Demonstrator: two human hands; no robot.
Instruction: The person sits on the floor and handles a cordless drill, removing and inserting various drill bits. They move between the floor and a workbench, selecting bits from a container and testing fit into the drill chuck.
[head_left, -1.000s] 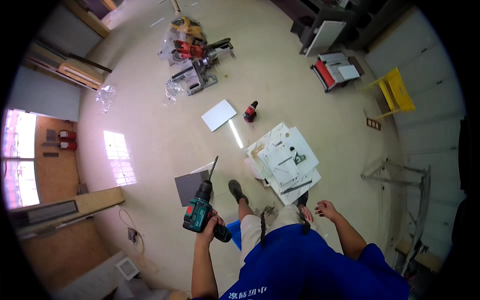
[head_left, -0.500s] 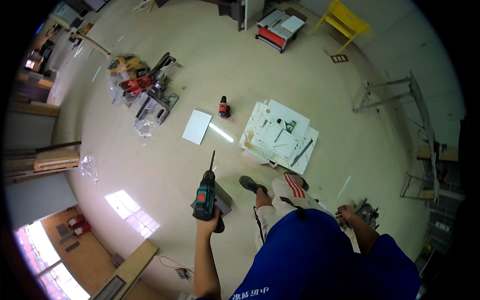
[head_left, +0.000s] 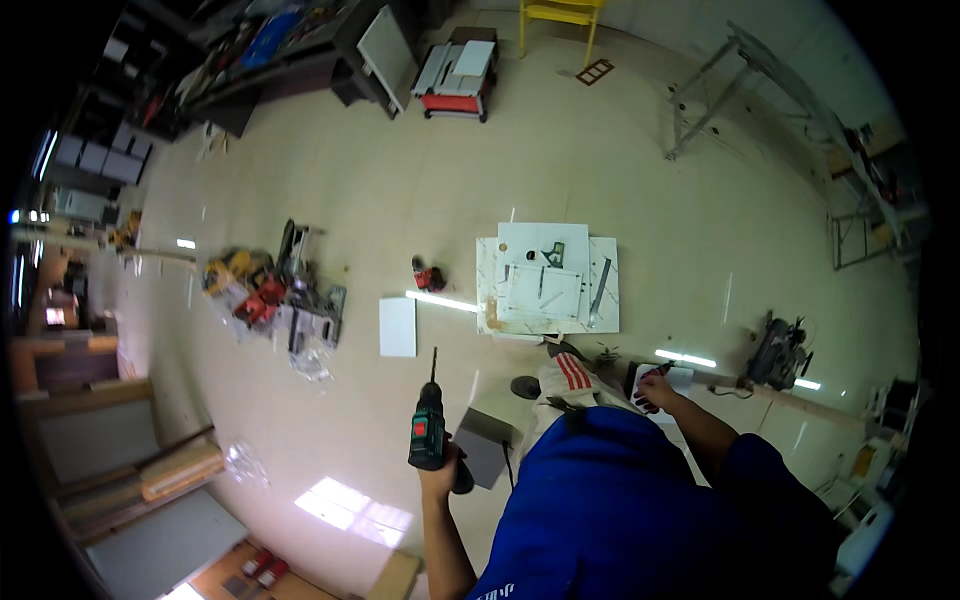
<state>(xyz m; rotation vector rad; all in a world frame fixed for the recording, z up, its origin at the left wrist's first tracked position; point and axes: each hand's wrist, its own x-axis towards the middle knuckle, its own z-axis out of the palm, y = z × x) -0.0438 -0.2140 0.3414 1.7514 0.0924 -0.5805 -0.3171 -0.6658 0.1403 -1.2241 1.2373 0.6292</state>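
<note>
My left hand (head_left: 440, 476) is wrapped round the grip of a dark green cordless drill (head_left: 428, 432), its long bit pointing away from me. Just right of the drill, a grey box (head_left: 480, 448) stands on the floor. At my right side, my right hand (head_left: 656, 394) is closed round a small red and black tool (head_left: 650, 402), whose kind I cannot make out. Below that hand lies a white board (head_left: 680, 380). In front of my feet is a stack of white boards (head_left: 488, 300) bearing a steel ruler (head_left: 600, 290) and a green-handled tool (head_left: 553, 254).
A red and black drill (head_left: 430, 278) and a white panel (head_left: 397, 328) lie ahead. To the left stands a red mitre saw (head_left: 265, 300) beside plastic wrap. A dark power tool (head_left: 780, 352) sits at right; a table saw (head_left: 455, 80) and a metal stand (head_left: 755, 75) are farther off.
My view has turned to the right. My right hand has come over the white board at my side, and a red and black tool now shows in it. The left still holds the drill.
</note>
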